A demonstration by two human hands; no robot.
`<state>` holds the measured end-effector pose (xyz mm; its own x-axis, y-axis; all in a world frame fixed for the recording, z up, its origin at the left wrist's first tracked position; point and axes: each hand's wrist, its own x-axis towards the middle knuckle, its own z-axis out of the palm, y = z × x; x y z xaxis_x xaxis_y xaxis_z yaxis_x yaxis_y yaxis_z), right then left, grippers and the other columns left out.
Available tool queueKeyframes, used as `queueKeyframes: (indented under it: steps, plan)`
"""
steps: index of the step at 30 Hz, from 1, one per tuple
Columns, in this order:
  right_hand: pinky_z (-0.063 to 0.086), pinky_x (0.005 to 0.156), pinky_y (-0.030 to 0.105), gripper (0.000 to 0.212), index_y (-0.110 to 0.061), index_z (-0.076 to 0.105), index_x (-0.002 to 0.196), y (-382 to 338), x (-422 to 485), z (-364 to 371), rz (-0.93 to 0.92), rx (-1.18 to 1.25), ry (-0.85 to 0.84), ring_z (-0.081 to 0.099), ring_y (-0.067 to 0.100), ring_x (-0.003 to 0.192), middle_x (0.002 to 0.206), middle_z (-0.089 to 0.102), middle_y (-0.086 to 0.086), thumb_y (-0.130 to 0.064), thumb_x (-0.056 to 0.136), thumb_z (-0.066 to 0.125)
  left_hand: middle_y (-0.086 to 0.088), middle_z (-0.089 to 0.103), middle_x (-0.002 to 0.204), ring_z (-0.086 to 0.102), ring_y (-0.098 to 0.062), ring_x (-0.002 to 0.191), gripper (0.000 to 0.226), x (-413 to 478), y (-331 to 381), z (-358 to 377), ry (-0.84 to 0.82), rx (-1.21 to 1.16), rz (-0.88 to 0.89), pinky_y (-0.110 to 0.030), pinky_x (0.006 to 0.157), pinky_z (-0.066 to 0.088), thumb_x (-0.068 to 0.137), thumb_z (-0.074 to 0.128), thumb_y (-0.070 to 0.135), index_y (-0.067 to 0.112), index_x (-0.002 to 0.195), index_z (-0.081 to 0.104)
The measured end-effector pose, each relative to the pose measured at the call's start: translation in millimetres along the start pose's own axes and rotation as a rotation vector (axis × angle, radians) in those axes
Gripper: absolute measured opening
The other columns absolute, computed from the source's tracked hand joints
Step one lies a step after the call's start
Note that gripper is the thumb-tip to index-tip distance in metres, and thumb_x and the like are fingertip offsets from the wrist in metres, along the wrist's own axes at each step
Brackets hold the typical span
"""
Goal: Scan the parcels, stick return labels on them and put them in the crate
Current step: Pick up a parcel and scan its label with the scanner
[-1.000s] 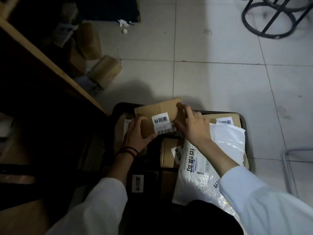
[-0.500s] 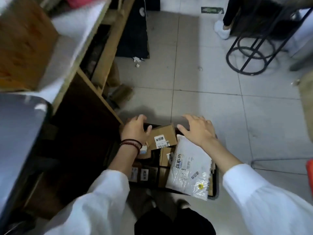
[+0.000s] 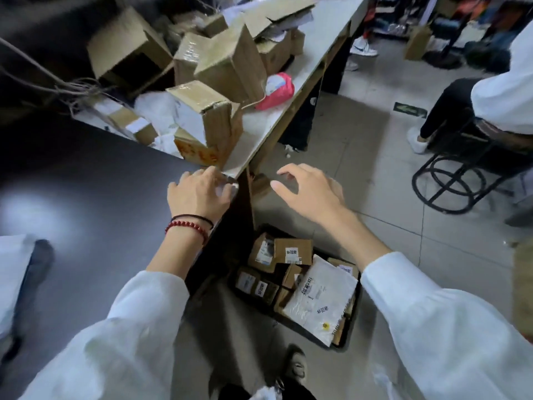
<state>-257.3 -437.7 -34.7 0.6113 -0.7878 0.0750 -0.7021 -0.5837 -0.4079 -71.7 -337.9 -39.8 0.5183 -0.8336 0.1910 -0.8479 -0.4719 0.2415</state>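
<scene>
A black crate (image 3: 350, 332) stands on the floor below me, filled with several labelled parcels: small brown boxes, one (image 3: 292, 251) with a white return label on top, and a white poly mailer (image 3: 321, 298) lying across the right side. My left hand (image 3: 197, 194) rests near the corner of the dark tabletop (image 3: 95, 192), fingers loosely curled, holding nothing. My right hand (image 3: 310, 190) hovers in the air above the crate, fingers spread and empty. A pile of unsorted cardboard boxes (image 3: 206, 116) sits on the white bench beyond my left hand.
The white bench (image 3: 314, 50) runs away to the upper right, with a pink bag (image 3: 278, 90) among the boxes. A seated person (image 3: 496, 105) on a black metal stool (image 3: 450, 180) is at the right. My shoe (image 3: 295, 363) is by the crate.
Both hands have let go of the labelled brown box, now lying in the crate, and risen to table height. The view has lifted from the crate towards the bench.
</scene>
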Motion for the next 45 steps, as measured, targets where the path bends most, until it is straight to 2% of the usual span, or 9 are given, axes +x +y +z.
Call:
queueKeyframes:
  steps: [8, 13, 16, 19, 25, 30, 33, 38, 45]
  plan:
    - [0.051, 0.090, 0.041, 0.040, -0.030, 0.060, 0.117, -184, -13, 50, -0.361, 0.073, -0.135, 0.059, 0.017, 0.110, 0.116, 0.062, -0.006, -0.058, 0.091, 0.048, 0.002, 0.067, 0.104, 0.058, -0.029, 0.104, 0.026, -113, -153, -91, 0.140, 0.072, -0.294, -0.037, 0.081, 0.041, 0.086, 0.056, 0.043, 0.023, 0.102, 0.062]
    - [0.046, 0.084, 0.033, 0.039, -0.032, 0.058, 0.120, -297, -55, 91, -0.554, 0.054, -0.240, 0.057, 0.015, 0.112, 0.120, 0.061, -0.010, -0.058, 0.093, 0.046, 0.004, 0.069, 0.100, 0.061, -0.028, 0.099, 0.033, -212, -245, -141, 0.179, 0.146, -0.534, -0.037, 0.078, 0.042, 0.081, 0.048, 0.048, 0.024, 0.098, 0.063]
    - [0.043, 0.077, 0.030, 0.037, -0.032, 0.059, 0.119, -347, -82, 115, -0.641, 0.087, -0.340, 0.057, 0.013, 0.112, 0.118, 0.062, -0.011, -0.055, 0.092, 0.049, 0.006, 0.069, 0.098, 0.062, -0.027, 0.096, 0.023, -271, -279, -161, 0.197, 0.189, -0.696, -0.037, 0.078, 0.042, 0.082, 0.058, 0.042, 0.026, 0.098, 0.064]
    - [0.045, 0.079, 0.032, 0.036, -0.033, 0.059, 0.118, -388, -98, 135, -0.708, 0.116, -0.438, 0.057, 0.014, 0.110, 0.119, 0.061, -0.012, -0.054, 0.091, 0.050, 0.008, 0.069, 0.099, 0.062, -0.026, 0.099, 0.022, -316, -299, -172, 0.237, 0.208, -0.835, -0.037, 0.082, 0.043, 0.083, 0.059, 0.041, 0.027, 0.100, 0.064]
    - [0.044, 0.081, 0.032, 0.042, -0.028, 0.055, 0.122, -448, -92, 169, -0.842, 0.149, -0.505, 0.056, 0.013, 0.112, 0.119, 0.060, -0.011, -0.056, 0.091, 0.051, 0.009, 0.068, 0.099, 0.062, -0.022, 0.097, 0.025, -342, -328, -180, 0.263, 0.251, -1.009, -0.035, 0.079, 0.042, 0.086, 0.056, 0.043, 0.026, 0.103, 0.063]
    - [0.049, 0.081, 0.036, 0.053, -0.020, 0.052, 0.124, -482, -77, 201, -0.843, 0.093, -0.587, 0.056, 0.019, 0.112, 0.119, 0.062, -0.004, -0.059, 0.088, 0.053, 0.008, 0.067, 0.099, 0.062, -0.020, 0.096, 0.025, -336, -348, -183, 0.259, 0.258, -1.097, -0.034, 0.080, 0.043, 0.088, 0.054, 0.045, 0.027, 0.104, 0.061]
    - [0.045, 0.074, 0.034, 0.061, -0.015, 0.048, 0.126, -495, -76, 217, -0.756, 0.036, -0.624, 0.057, 0.024, 0.109, 0.118, 0.060, 0.002, -0.062, 0.087, 0.053, 0.009, 0.068, 0.099, 0.062, -0.020, 0.097, 0.025, -335, -358, -183, 0.273, 0.270, -1.138, -0.034, 0.081, 0.043, 0.087, 0.055, 0.045, 0.028, 0.104, 0.062]
    - [0.043, 0.072, 0.033, 0.068, -0.009, 0.046, 0.123, -501, -77, 245, -0.595, 0.013, -0.729, 0.058, 0.029, 0.106, 0.117, 0.058, 0.009, -0.065, 0.085, 0.054, 0.009, 0.067, 0.102, 0.061, -0.019, 0.099, 0.027, -343, -375, -173, 0.236, 0.248, -1.184, -0.034, 0.081, 0.043, 0.087, 0.055, 0.046, 0.029, 0.106, 0.061]
    - [0.042, 0.077, 0.031, 0.068, -0.004, 0.049, 0.122, -511, -79, 267, -0.382, 0.255, -0.834, 0.055, 0.028, 0.110, 0.121, 0.057, 0.012, -0.059, 0.084, 0.061, 0.010, 0.065, 0.105, 0.057, -0.017, 0.104, 0.029, -334, -400, -176, 0.166, 0.236, -1.120, -0.033, 0.083, 0.041, 0.087, 0.054, 0.046, 0.029, 0.110, 0.058]
